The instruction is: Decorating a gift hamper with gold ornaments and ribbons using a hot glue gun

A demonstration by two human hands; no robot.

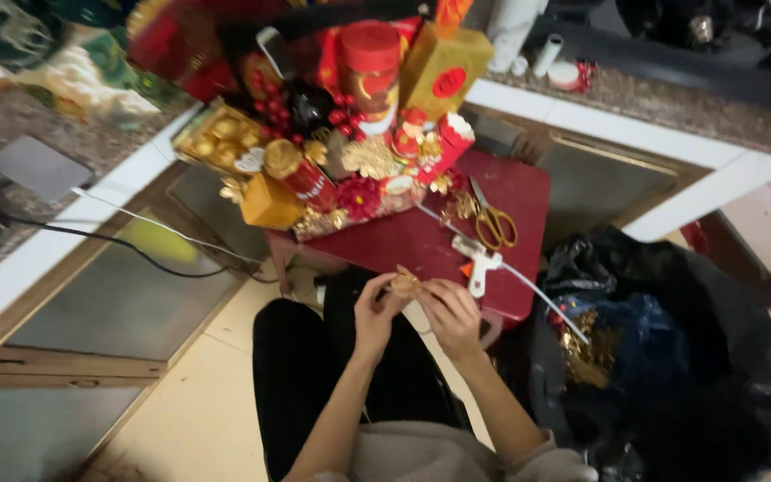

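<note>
While pinched, the gold ornament point(405, 284) sits between both hands point(417, 308).

small gold ornament point(404, 284) mostly hidden by fingers, black bag point(671, 357) cut off at bottom edge

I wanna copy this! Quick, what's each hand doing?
Left hand: closed on the small gold ornament.
Right hand: fingertips pinching the same ornament.
</note>
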